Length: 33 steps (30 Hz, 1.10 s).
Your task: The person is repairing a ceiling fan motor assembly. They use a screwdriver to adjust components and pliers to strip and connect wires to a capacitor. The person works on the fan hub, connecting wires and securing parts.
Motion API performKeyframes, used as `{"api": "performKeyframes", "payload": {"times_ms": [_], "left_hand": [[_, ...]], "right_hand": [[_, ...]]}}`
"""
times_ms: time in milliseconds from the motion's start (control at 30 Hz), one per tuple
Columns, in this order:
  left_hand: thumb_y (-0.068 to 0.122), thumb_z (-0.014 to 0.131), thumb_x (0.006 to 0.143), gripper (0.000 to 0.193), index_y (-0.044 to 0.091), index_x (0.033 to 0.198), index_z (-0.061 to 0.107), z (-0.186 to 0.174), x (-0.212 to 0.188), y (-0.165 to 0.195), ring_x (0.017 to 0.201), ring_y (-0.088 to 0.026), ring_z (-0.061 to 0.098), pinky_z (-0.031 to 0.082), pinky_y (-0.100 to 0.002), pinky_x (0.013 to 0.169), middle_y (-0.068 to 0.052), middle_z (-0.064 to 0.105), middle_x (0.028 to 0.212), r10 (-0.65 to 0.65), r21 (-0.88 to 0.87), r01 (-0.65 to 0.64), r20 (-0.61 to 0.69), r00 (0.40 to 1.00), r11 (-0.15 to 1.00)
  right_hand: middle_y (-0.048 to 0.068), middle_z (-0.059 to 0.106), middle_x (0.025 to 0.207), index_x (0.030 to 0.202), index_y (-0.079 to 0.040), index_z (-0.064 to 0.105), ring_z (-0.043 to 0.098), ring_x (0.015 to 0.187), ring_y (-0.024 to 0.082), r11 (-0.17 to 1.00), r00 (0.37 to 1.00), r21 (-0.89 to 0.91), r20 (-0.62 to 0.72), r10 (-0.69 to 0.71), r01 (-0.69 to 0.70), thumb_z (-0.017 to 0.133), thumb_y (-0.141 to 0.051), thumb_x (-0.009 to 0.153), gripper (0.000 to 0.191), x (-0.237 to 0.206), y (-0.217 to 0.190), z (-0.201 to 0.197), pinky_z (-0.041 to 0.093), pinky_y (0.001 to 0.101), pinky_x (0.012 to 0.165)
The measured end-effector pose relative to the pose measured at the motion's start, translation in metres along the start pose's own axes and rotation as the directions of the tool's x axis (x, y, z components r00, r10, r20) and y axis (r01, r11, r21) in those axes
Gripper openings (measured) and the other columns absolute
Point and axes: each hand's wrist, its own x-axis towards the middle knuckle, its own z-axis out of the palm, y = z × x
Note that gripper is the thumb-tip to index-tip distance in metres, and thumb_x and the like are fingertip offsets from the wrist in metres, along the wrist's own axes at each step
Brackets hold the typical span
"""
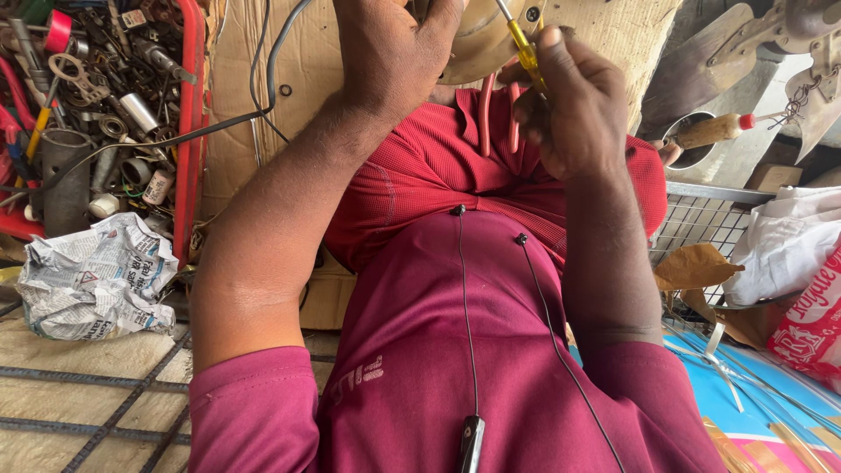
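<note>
Screwdriver work on a tan housing, held over the lap

Right hand (574, 109) pinches the yellow screwdriver (526, 52); left hand (390, 52) closes on the tan housing (477, 39). Best keep the tip square and the housing steady.

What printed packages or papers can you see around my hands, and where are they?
Crumpled newspaper: lower left, beside the red tray of metal parts; grey-white with black print.
Plastic bag: right edge; red with white print.
White bag: just above it; plain, crumpled.
</note>
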Motion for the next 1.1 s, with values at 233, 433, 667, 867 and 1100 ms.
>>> {"api": "performKeyframes", "payload": {"times_ms": [233,433,667,867,1100], "left_hand": [[0.012,0.075,0.103,0.019,0.005,0.087,0.066,0.0013,0.0016,0.0005,0.056,-0.010,0.063,0.049,-0.025,0.050,-0.001,0.060,0.066,-0.035,-0.037,0.036,0.010,0.999,0.999],[0.009,0.075,0.102,0.019,0.005,0.087,0.065,0.0001,0.0032,0.0012,0.057,-0.010,0.060,0.047,-0.025,0.052,-0.002,0.060,0.068,0.040,-0.004,-0.040,-0.023,0.999,0.999],[0.005,0.074,0.100,0.026,0.004,0.077,0.062,-0.0009,0.0052,0.0030,0.052,-0.011,0.058,0.044,-0.028,0.050,-0.002,0.057,0.060,0.013,-0.033,-0.012,0.003,1.000,0.999],[0.005,0.072,0.104,0.026,0.004,0.080,0.064,-0.0004,0.0065,0.0051,0.054,-0.008,0.064,0.047,-0.024,0.050,0.000,0.062,0.062,0.018,-0.099,-0.015,0.027,0.999,0.995],[0.004,0.071,0.103,0.031,0.004,0.075,0.060,-0.0009,0.0086,0.0078,0.050,-0.010,0.059,0.040,-0.027,0.047,-0.003,0.059,0.059,0.052,-0.054,-0.050,0.035,0.998,0.997]], "right_hand": [[0.006,0.073,0.098,0.120,0.003,0.072,0.062,0.074,0.006,0.945,0.960,-0.168,0.078,-0.269,0.279,0.081,-0.018,0.104,0.028,0.0019,-0.0024,-0.0012,0.048,0.0200,0.060],[0.005,0.073,0.081,0.106,-0.001,0.074,0.055,0.054,0.006,0.999,0.999,-0.040,0.023,-0.023,0.024,0.070,-0.027,0.103,0.026,0.0009,-0.0062,-0.0022,0.039,0.0198,0.043],[0.006,0.075,0.092,0.117,0.001,0.073,0.060,0.062,0.005,0.996,0.995,-0.048,0.053,-0.079,0.082,0.067,-0.027,0.108,0.030,0.0013,-0.0058,-0.0028,0.046,0.0185,0.050],[0.008,0.073,0.089,0.119,0.003,0.073,0.058,0.062,0.006,0.982,0.986,-0.097,0.053,-0.159,0.164,0.069,-0.024,0.108,0.029,0.0028,-0.0039,-0.0009,0.044,0.0201,0.051],[0.008,0.073,0.088,0.116,0.004,0.073,0.057,0.060,0.006,0.978,0.984,-0.102,0.028,-0.177,0.179,0.073,-0.018,0.105,0.025,-0.0002,-0.0026,-0.0092,0.044,0.0202,0.051]]}}
